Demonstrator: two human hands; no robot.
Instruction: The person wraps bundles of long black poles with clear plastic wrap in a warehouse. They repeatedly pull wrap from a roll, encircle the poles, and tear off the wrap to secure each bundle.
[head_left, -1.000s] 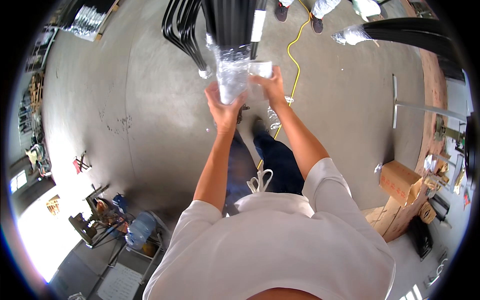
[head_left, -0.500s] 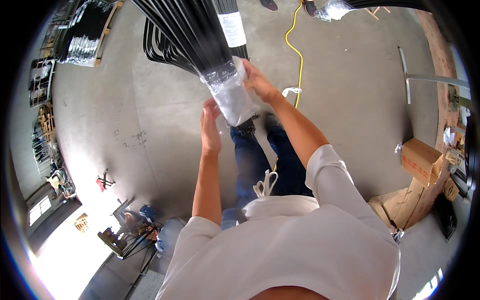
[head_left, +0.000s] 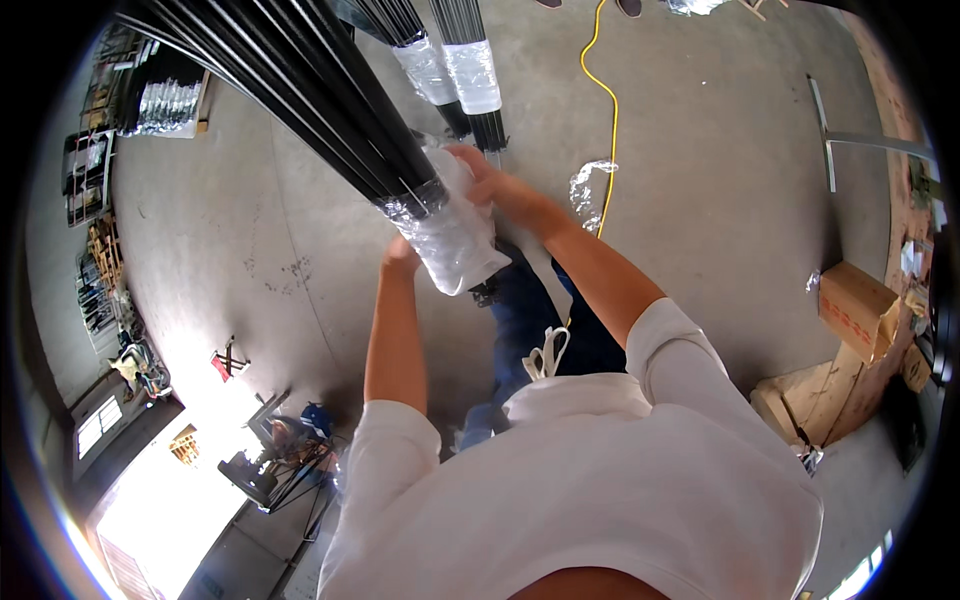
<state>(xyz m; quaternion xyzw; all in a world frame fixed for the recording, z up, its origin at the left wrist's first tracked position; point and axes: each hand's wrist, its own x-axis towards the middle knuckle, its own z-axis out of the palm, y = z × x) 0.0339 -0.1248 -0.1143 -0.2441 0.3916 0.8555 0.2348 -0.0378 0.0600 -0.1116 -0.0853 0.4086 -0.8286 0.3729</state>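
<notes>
A thick bundle of black metal tubes point(head_left: 330, 110) slants in from the upper left, its near end wrapped in clear plastic film point(head_left: 450, 250). On the right of this wrapped end, my right hand point(head_left: 488, 190) is closed round what looks like a whitish roll of stretch film point(head_left: 452, 172), held against the bundle. My left hand point(head_left: 402, 256) is at the left side of the wrapping, its fingers hidden behind the bundle. Two further black tube bundles stand just beyond, each with a band of film point(head_left: 470, 75) round it.
A yellow cable point(head_left: 612, 120) runs along the floor to my right, with a scrap of clear film point(head_left: 590, 190) beside it. A cardboard box point(head_left: 855, 310) is at the right. Wrapped black stock point(head_left: 165, 105) lies far left; a person's shoes point(head_left: 628, 8) show at the top.
The bundle's wrapped end sits lower in view, and more of the bundles behind shows. My left hand has gone from beside the film to behind the bundle; the right stays at its right side.
</notes>
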